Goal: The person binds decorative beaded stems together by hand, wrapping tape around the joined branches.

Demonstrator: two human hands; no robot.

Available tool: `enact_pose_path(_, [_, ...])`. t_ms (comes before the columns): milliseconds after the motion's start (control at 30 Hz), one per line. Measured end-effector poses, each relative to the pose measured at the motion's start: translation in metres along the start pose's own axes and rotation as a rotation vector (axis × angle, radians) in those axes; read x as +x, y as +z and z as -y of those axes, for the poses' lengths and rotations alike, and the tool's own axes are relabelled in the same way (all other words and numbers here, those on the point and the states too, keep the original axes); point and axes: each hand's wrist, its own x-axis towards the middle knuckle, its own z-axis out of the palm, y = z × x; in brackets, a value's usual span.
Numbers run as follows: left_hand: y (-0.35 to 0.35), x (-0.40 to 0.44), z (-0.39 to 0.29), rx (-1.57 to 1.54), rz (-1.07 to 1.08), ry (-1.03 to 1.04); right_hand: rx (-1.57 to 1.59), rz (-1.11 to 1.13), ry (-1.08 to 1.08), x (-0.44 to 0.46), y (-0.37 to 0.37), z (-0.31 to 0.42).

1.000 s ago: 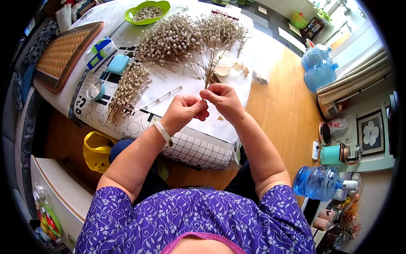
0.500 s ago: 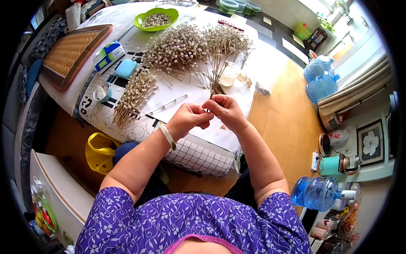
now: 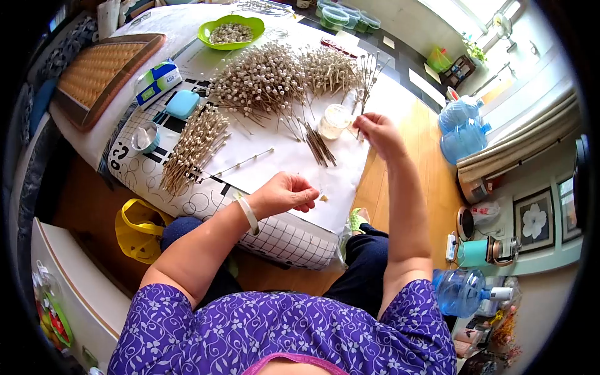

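My right hand (image 3: 379, 134) is closed around the lower ends of a few thin budded stems (image 3: 367, 78), which point up and away at the table's right edge. My left hand (image 3: 289, 192) is above the front of the white sheet with its fingertips pinched together; anything between them is too small to make out. Close to those fingertips lies a small yellowish scrap (image 3: 323, 198). Between the hands and the far piles rests a short bundle of brown stems (image 3: 319, 147), beside an open round tub (image 3: 335, 120). A single beaded stem (image 3: 240, 164) lies to the left.
Large piles of budded stems (image 3: 259, 81) cover the table's middle, with another bunch (image 3: 199, 144) at left. Behind is a green bowl of loose buds (image 3: 231, 32). A tissue pack (image 3: 159, 81), blue case (image 3: 182, 104) and small tin (image 3: 146, 136) stand left. A yellow bag (image 3: 139, 231) is below.
My hands, together before, are now apart. The right has moved right and away with the stems; the left has dropped slightly nearer me. The brown bundle and tub now show fully.
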Motion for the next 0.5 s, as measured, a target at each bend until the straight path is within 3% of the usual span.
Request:
enact_pose_path(200, [0.001, 0.002, 0.000, -0.002, 0.025, -0.013, -0.518, -0.125, 0.049, 0.110, -0.027, 0.015])
enact_pose_path(333, [0.001, -0.001, 0.003, -0.021, 0.018, 0.001, -0.376, -0.213, -0.101, 0.090, -0.032, 0.006])
enact_pose_path(500, [-0.006, -0.001, 0.005, -0.024, -0.041, 0.176, -0.127, 0.000, 0.085, -0.023, -0.013, 0.002])
